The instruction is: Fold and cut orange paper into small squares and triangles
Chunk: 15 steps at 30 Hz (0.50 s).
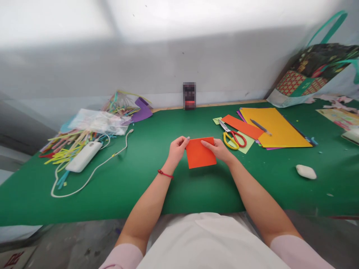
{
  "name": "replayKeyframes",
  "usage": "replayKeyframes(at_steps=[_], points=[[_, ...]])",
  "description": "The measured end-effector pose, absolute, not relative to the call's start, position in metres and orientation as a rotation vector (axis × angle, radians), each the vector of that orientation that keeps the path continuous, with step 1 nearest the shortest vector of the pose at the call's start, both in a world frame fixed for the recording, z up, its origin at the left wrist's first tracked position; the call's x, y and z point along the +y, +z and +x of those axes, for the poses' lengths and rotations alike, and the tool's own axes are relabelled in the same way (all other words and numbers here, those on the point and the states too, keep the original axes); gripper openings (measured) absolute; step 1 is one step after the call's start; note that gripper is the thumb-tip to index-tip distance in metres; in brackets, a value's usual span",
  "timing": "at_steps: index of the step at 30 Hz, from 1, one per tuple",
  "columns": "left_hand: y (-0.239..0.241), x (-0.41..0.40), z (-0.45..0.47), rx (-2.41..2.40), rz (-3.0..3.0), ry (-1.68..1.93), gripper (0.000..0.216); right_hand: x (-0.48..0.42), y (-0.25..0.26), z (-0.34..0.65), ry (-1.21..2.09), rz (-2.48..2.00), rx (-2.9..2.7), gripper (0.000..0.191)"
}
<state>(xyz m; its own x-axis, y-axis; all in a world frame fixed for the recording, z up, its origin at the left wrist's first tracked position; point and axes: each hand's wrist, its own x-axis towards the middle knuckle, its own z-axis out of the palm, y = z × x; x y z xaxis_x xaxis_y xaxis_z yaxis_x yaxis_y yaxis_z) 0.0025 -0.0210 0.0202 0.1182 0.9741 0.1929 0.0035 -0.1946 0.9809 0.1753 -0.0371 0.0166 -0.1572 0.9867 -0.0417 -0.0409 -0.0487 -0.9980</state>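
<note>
A square of orange paper (201, 154) is held up over the green tabletop in front of me. My left hand (178, 148) pinches its upper left corner, thumb against the edge. On the opposite side, my right hand (220, 148) grips the upper right part, its thumb lying flat on the front face and its fingers behind the sheet. Just beyond my right hand lie scissors (233, 136) with red and yellow handles, resting partly on a light green paper piece (246, 144). An orange paper strip (242, 127) sits beside them.
Yellow paper sheets (276, 129) with a grey pen (260, 127) are stacked at right, near a white oval object (306, 172). Colourful paper strips (60, 149), a plastic bag (98, 121) and a white power bank (84, 157) with cable lie left. A patterned bag (303, 82) stands back right.
</note>
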Motion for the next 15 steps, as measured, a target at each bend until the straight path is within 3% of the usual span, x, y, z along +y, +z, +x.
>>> replayKeyframes(at_steps=[15], points=[[0.027, -0.023, -0.001, 0.972, 1.573, 0.979, 0.044, -0.035, 0.018, 0.191, 1.628, -1.099, -1.242, 0.033]])
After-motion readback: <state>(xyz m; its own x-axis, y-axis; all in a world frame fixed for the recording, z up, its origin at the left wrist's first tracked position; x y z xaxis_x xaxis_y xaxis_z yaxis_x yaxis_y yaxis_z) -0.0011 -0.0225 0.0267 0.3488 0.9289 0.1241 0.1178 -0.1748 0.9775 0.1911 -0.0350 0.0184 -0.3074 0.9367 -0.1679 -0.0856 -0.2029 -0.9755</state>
